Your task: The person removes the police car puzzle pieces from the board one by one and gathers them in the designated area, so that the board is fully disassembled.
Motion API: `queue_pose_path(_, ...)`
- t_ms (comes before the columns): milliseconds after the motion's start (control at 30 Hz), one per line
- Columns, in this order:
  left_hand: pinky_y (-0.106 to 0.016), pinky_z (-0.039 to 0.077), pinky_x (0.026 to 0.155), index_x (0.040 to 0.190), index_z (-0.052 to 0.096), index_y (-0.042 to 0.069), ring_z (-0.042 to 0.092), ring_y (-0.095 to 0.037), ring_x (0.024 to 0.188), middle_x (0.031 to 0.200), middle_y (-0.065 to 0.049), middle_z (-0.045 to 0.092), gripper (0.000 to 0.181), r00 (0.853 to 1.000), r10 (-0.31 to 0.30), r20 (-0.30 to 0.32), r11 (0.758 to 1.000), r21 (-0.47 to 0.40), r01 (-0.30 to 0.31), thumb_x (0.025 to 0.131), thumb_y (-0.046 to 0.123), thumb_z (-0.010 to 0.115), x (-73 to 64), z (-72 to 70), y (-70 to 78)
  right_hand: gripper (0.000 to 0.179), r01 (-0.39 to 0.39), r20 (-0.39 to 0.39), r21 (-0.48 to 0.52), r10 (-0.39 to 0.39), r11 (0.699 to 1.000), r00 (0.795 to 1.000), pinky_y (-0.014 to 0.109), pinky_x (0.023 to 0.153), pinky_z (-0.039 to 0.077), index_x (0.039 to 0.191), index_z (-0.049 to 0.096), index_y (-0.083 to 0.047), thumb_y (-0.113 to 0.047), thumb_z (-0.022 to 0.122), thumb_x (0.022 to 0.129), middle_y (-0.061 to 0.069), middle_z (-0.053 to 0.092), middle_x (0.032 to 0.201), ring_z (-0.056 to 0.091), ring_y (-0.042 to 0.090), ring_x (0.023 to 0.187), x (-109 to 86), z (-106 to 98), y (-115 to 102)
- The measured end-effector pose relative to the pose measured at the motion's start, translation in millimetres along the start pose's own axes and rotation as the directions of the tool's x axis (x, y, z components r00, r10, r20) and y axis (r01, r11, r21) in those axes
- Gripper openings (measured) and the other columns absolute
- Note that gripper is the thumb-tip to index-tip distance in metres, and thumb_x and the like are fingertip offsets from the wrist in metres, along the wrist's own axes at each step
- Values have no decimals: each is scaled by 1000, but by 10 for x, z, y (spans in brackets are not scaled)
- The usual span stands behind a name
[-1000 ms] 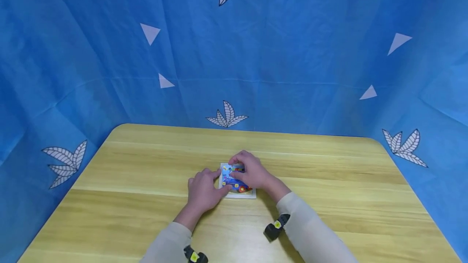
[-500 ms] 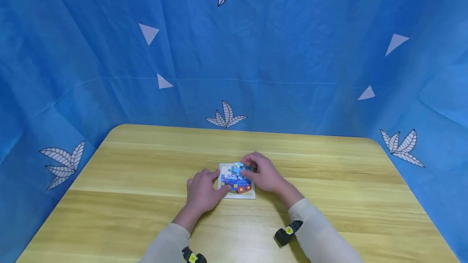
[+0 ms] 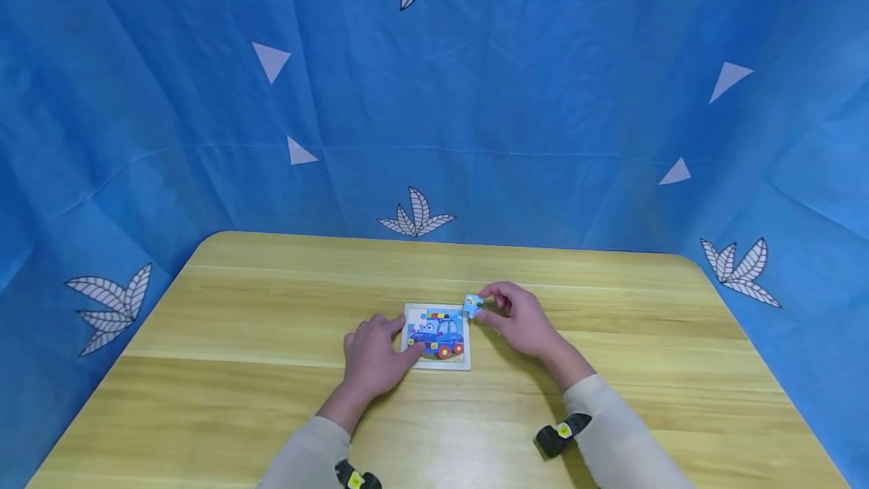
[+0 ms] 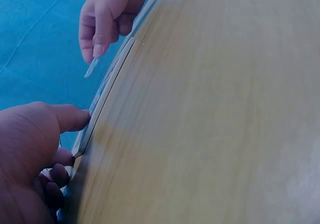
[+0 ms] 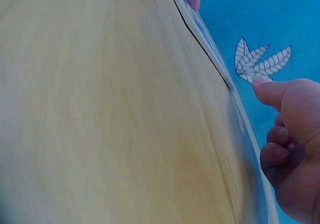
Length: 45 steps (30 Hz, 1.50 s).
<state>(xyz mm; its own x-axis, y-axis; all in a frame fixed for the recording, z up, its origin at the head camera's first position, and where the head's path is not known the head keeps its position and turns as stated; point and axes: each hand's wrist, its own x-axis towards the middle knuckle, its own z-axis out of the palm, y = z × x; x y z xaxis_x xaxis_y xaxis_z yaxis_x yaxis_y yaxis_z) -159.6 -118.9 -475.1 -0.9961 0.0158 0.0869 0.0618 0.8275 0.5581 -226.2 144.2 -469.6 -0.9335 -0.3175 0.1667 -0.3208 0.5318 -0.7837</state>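
Note:
A small jigsaw puzzle in a white frame (image 3: 434, 367) lies on the table, its picture a blue cartoon car with red wheels. Its upper-left part shows a bare, pale patch. My left hand (image 3: 372, 359) rests at the frame's left side, thumb extended onto the picture and forefinger along the edge. Just off the upper-right corner, my right hand (image 3: 526, 323) pinches a light-blue puzzle piece (image 3: 471, 306) between thumb and fingers. The piece is raised and tilted, seen nearly edge-on in the left wrist view. The right wrist view shows the thumb; the piece is hidden there.
The wooden table (image 3: 271, 285) has rounded far corners. A blue curtain (image 3: 543, 96) with white leaf and triangle prints hangs behind it and down both sides. Black cameras are strapped on both wrists, such as the right wrist camera (image 3: 553, 440).
My right hand has lifted the light-blue piece from the upper part of the puzzle and carried it right, beyond the corner. The left hand has stayed at the frame.

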Motion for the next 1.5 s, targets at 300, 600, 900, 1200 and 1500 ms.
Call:
queue_pose_path(300, -43, 29, 79, 135, 63, 4, 50, -22, 88, 104, -5, 59, 78, 1000, 2, 4, 1000, -15, -2, 76, 52, 83, -22, 11, -3, 21, -24, 18, -11, 24, 1000, 1000, 34, 65, 35, 109, 67, -14, -20, 75, 92, 1, 39, 71, 37, 17, 63, -49, -176, 141)
queue_pose_path(600, -43, 29, 79, 139, 60, 11, 51, -22, 89, 102, -3, 60, 77, 1000, 21, -19, 1000, -21, -22, 76, 49, 83, -39, 27, -7, 20, -36, 52, 33, 34, 999, 998, 37, 70, 36, 110, 68, -10, -16, 75, 92, -1, 35, 67, 35, 16, 60, -56, -234, 225)
queue_pose_path(900, -41, 29, 78, 137, 63, 13, 48, -19, 84, 97, 0, 56, 73, 999, 36, -13, 999, 11, -35, 79, 53, 80, -52, 38, -1, 20, -59, 47, -33, 60, 998, 997, 41, 73, 36, 109, 69, -7, -12, 75, 91, -2, 37, 66, 36, 17, 59, -45, -218, 249)
queue_pose_path(1200, -41, 29, 77, 136, 63, 13, 47, -20, 82, 95, 0, 55, 72, 998, 47, -29, 999, 23, -46, 79, 54, 80, -48, 44, -22, 20, -92, 38, -61, 94, 994, 995, 42, 75, 35, 111, 70, -7, -11, 72, 92, -1, 38, 65, 35, 16, 59, -3, -184, 213)
queue_pose_path(1500, -42, 29, 77, 135, 64, 13, 48, -20, 83, 98, 0, 56, 71, 997, 61, -37, 998, 10, -61, 79, 55, 78, -41, 55, -45, 22, -126, 3, 0, 126, 992, 992, 39, 72, 35, 111, 71, -8, -12, 74, 90, -2, 37, 64, 34, 16, 58, -4, -142, 215)
